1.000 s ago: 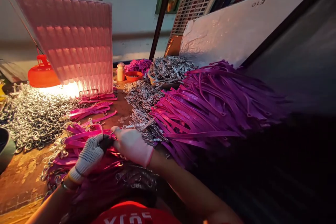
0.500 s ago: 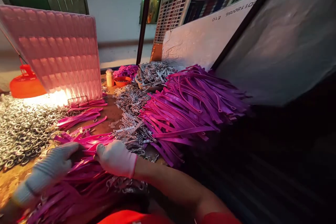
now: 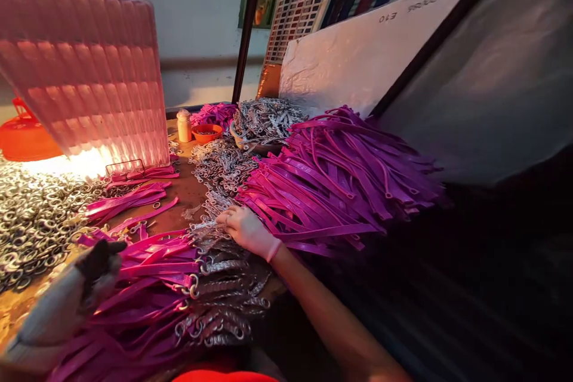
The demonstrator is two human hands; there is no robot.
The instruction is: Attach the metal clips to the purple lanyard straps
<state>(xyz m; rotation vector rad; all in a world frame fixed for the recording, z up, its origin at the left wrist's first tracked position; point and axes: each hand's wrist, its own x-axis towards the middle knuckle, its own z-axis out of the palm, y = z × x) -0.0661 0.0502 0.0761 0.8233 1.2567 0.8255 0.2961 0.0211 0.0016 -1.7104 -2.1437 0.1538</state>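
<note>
On the brown worktop, front strap bundle lies in front of the person, its ringed right ends meeting metal chains. Right hand, gloved, is over the small chain pile, fingers curled down; can't tell if it has a grip. Left hand, gloved, dark fingertips, is at the bundle's left side; blurred, can't tell if it holds anything. Big purple strap pile sits right of the right hand. Ring heap far left, under red lamp.
</note>
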